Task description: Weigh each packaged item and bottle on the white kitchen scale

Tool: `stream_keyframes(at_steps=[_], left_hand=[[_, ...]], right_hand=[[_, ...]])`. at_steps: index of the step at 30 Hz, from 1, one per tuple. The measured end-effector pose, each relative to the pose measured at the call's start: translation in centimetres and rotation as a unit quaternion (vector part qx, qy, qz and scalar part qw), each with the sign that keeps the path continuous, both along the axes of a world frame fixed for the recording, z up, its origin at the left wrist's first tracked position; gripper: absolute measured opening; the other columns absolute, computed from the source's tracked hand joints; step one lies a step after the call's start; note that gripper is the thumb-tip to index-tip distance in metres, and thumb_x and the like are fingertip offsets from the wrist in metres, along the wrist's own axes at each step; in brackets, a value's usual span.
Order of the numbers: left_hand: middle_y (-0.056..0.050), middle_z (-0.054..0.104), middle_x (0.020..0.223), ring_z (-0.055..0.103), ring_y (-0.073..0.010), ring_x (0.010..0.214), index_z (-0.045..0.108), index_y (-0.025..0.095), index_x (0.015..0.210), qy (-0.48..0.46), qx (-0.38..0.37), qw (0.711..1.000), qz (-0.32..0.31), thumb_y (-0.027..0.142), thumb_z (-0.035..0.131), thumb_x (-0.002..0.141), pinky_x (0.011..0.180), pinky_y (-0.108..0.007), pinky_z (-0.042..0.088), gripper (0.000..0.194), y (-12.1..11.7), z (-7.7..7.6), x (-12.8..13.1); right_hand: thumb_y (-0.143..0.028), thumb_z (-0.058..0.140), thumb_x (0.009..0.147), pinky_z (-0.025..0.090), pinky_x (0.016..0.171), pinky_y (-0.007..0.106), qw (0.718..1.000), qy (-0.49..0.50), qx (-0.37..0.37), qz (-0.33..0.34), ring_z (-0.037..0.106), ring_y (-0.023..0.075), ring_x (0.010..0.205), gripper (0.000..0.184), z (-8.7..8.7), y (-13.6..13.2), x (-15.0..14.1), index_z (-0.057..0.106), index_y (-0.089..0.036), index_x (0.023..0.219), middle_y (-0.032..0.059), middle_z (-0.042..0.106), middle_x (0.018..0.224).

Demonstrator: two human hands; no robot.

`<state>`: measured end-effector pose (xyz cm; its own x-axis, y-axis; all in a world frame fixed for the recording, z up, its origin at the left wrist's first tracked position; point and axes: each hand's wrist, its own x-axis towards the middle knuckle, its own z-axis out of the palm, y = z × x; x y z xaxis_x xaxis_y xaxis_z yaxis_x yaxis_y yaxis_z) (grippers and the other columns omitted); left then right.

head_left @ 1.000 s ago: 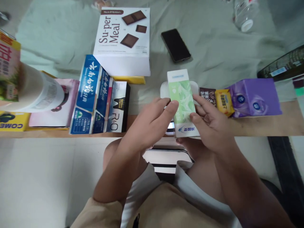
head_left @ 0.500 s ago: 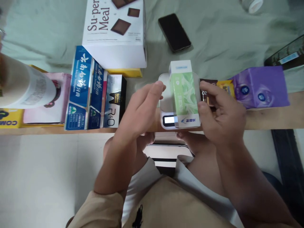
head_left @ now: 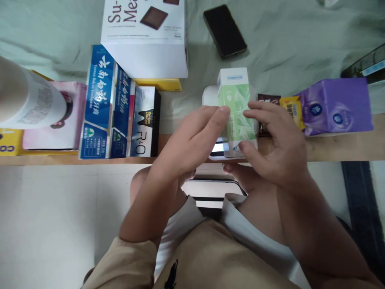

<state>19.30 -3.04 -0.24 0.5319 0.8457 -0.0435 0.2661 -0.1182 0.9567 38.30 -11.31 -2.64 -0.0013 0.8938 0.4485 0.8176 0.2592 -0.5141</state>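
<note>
A green-and-white carton (head_left: 237, 106) lies lengthwise on a small white scale (head_left: 209, 97), whose lit display shows partly beside my left hand (head_left: 200, 138). That hand reaches over the scale with fingers stretched out together, their tips at the carton's left side; whether they touch it I cannot tell. On the other side, my right hand (head_left: 278, 140) has its fingers and thumb spread apart. Its fingertips overlap the carton's right edge, and the thumb tip is by the near end. Neither hand is wrapped round the carton.
Left along the wooden ledge (head_left: 327, 146) stand blue toothpaste boxes (head_left: 98, 100), a black-and-white box (head_left: 142, 120), a pink pack (head_left: 54, 138) and a white cup (head_left: 45, 104). Behind are a Su-per Meal box (head_left: 144, 58) and phone (head_left: 225, 30). Small packets (head_left: 291, 110) and a purple pack (head_left: 337, 106) lie right.
My left hand has moved right to the carton's side. My right hand has shifted left, its fingertips now over the carton's edge. The view has tilted slightly.
</note>
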Motion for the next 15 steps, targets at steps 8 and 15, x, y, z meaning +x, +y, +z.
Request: stream_keyframes(at_steps=[8,15], left_hand=[[-0.002,0.07,0.096,0.071,-0.0257,0.113,0.071,0.025,0.091,-0.027,-0.057,0.998,0.022,0.055,0.051,0.108,0.094,-0.038,0.057,0.04,-0.3,-0.9,-0.1],[-0.003,0.073,0.102,0.069,-0.0323,0.125,0.073,0.026,0.095,-0.029,-0.085,0.996,0.009,0.063,0.054,0.105,0.103,-0.045,0.059,0.043,-0.3,-1.4,0.0]], right_hand=[[-0.026,0.069,0.082,0.054,0.119,0.065,0.998,-0.035,-0.032,0.039,0.065,0.0354,0.138,0.057,-0.7,-0.2,1.3,0.063,-0.03,0.139,0.011,0.065,0.149],[-0.027,0.066,0.089,0.055,0.119,0.063,0.999,-0.029,-0.034,0.004,0.066,0.0331,0.136,0.046,-1.4,0.4,1.8,0.067,-0.029,0.135,0.0101,0.068,0.145]])
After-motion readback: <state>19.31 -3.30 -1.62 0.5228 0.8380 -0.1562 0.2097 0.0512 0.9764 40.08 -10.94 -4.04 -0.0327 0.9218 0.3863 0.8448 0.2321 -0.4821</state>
